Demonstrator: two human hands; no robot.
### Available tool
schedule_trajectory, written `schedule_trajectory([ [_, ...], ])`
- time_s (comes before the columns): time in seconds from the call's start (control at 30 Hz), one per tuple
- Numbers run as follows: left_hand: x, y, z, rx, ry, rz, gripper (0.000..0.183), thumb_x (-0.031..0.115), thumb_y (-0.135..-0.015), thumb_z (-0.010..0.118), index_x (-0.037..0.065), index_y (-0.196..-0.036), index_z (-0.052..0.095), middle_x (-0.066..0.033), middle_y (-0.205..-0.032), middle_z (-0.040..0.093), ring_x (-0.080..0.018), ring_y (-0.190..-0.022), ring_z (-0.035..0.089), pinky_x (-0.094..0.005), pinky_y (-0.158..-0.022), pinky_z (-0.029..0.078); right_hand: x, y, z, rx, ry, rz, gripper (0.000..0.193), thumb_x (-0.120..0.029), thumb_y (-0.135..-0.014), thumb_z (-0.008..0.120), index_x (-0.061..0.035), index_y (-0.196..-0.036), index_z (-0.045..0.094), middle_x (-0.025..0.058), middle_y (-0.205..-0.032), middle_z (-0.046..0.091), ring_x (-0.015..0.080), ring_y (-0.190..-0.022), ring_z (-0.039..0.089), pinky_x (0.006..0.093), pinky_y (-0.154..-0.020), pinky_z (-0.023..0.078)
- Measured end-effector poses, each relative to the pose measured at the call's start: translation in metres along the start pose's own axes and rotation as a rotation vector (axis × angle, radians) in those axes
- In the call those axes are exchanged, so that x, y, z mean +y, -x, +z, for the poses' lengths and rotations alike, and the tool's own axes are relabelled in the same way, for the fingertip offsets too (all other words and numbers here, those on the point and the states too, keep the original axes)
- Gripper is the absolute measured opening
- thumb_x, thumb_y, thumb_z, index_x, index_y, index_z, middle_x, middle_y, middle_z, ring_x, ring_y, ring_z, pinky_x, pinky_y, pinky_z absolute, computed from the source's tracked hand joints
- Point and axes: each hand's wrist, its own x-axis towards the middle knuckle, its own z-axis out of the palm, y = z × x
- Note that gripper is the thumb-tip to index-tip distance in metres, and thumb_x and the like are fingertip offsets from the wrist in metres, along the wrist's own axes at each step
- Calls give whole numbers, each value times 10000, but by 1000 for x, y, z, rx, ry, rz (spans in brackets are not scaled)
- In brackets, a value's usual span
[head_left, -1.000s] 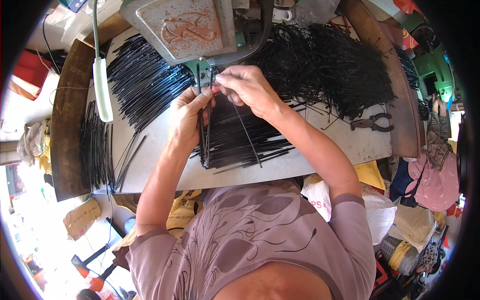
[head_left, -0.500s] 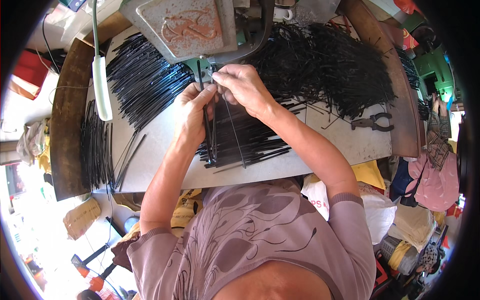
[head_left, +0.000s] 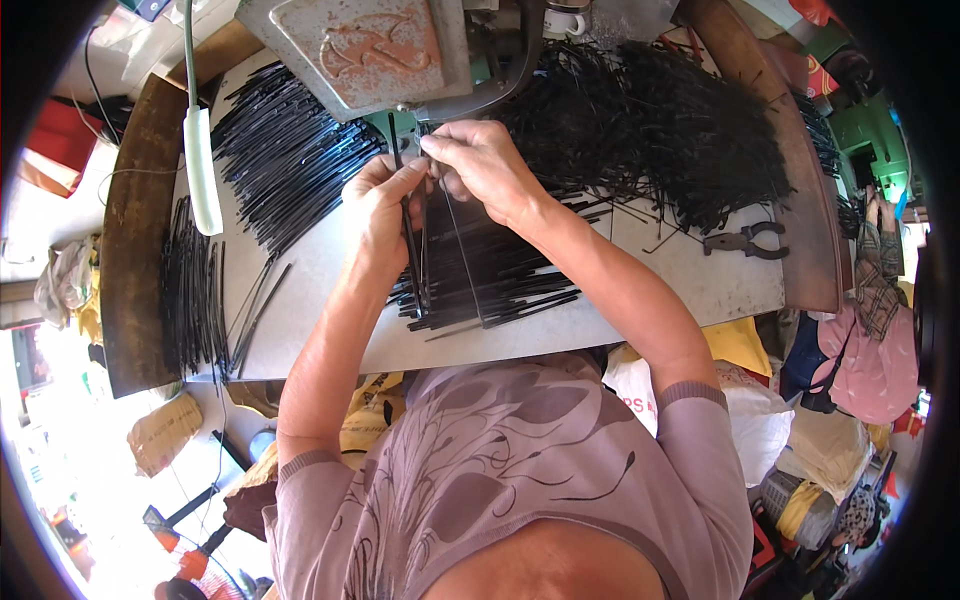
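Changes since one second ago: the left hand [head_left: 382, 195] and right hand [head_left: 480, 165] have come closer together. The lower end of the thin strip [head_left: 464, 250] has swung left, so it hangs steeper; the lower ends of the thick strips [head_left: 409, 232] have moved right. Pliers and piles lie as they were.

Hands: two. Left, thumb and fingers pinching the thick strips upright over the middle of the table [head_left: 725, 286]. Right, thumb pressed to forefinger on the upper part of the thin strip; exact contact too small to tell.

Strips, black: at least two in the left hand, one at the right. Piles on the table: four, strips too many to count. Left pile [head_left: 290, 155], towards the far left corner; side pile [head_left: 200, 300], along the left edge; middle pile [head_left: 510, 275], below the hands; tangled heap [head_left: 690, 135], towards the far right corner.

Machine [head_left: 365, 50]: one, at the far edge, just beyond the fingertips. Lamp [head_left: 204, 180]: one, over the left side. Mug [head_left: 566, 22]: one, far edge. Pliers [head_left: 745, 241]: one, near the right edge.

Room: pale surface runs along the near edge and between left and middle piles, where the left forearm crosses. Raised wooden rims [head_left: 140, 250] bound left and right.
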Motion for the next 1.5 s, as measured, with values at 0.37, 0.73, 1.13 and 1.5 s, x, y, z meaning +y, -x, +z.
schedule_trajectory([
  [0.37,8,-5,1,23,-72,45,156,12,-736,600,69,-767,458,-22,-578,502,-51,-398,380,-171,-334,273,-1,-1,1,24,-43,85,170,-131,-824,499,8,-753,566,42,-611,522,43,-428,412,174,-354,299],
  [0.73,11,-8,-3,3,-34,-39,174,-2,-691,593,26,-777,443,-71,-580,528,-65,-393,389,-192,-329,279,-12,7,-9,24,155,103,243,-227,-816,523,9,-837,575,50,-679,560,89,-492,524,200,-405,408],
  [1.13,43,7,-74,-181,-401,127,120,51,-688,602,31,-762,509,-49,-592,519,-103,-499,482,-231,-438,370,-12,36,-80,223,244,-46,144,-139,-799,546,-14,-864,574,19,-674,531,77,-472,481,184,-404,359],
  [1.5,37,70,-238,225,-1668,82,339,209,-588,676,10,-852,599,-179,-907,563,-311,-900,541,-395,-754,447,-11,33,-83,242,240,-80,122,-146,-792,562,-39,-849,577,-1,-646,519,56,-477,471,173,-400,360],
])
